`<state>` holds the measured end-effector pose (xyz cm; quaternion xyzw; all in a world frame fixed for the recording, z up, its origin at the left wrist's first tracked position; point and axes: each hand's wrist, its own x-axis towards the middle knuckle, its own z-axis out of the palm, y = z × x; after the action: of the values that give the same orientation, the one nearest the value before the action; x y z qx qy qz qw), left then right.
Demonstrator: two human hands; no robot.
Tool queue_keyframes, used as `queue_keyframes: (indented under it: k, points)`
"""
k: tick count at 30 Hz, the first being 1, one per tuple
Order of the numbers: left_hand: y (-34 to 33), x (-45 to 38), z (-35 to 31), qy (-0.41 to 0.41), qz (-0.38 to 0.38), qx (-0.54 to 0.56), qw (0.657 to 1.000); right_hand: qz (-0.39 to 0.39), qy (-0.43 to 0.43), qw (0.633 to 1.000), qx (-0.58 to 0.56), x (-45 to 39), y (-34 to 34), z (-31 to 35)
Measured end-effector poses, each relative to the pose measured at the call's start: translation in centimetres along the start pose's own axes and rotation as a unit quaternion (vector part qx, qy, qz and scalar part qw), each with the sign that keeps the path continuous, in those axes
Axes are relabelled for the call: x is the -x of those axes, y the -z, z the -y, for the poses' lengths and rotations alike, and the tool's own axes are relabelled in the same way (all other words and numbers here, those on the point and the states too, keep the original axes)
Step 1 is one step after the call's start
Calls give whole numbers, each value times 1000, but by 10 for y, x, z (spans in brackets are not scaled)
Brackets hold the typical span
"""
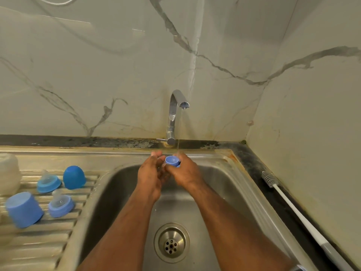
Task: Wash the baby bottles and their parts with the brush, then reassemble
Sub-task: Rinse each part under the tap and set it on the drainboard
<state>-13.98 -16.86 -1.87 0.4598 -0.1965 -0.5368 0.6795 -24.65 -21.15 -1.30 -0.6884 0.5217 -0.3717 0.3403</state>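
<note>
Small blue plastic bottle cap pinched in right hand, open mouth facing up beside the thin water stream; left hand relaxed, fingertips alongside.

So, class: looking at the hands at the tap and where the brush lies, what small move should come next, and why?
Probably turn the blue ring so the running water flows into its open side. The right hand grips it beside the stream, the left hand steadies it, and the brush lies unused on the counter, so this looks like rinsing.
</note>
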Motion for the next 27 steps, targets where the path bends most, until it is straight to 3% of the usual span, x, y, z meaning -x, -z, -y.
queue_keyframes:
  k: [2,7,10,16,20,22,24,27]
  points:
    - [0,1,-1,11,0,6,1000,1,6,1000,-17,0,-4,3]
    - [-7,14,0,66,-13,80,995,22,-95,991,-90,-10,-4,17]
    - [-22,23,-7,86,-9,110,990,24,-226,934,-277,-11,2,31]
    - [-36,36,-37,68,36,-40,996,64,-391,851,-344,-12,17,53]
    - [-40,27,-55,40,68,-142,987,79,-411,819,-392,-12,29,67]
    - [-40,22,-59,4,10,-189,982,72,-411,827,-376,-12,25,78]
    - [-37,14,-62,-2,-63,-190,980,47,-397,860,-316,-18,18,78]
    - [-34,-4,-76,45,-94,-170,980,0,-378,894,-240,-23,19,75]
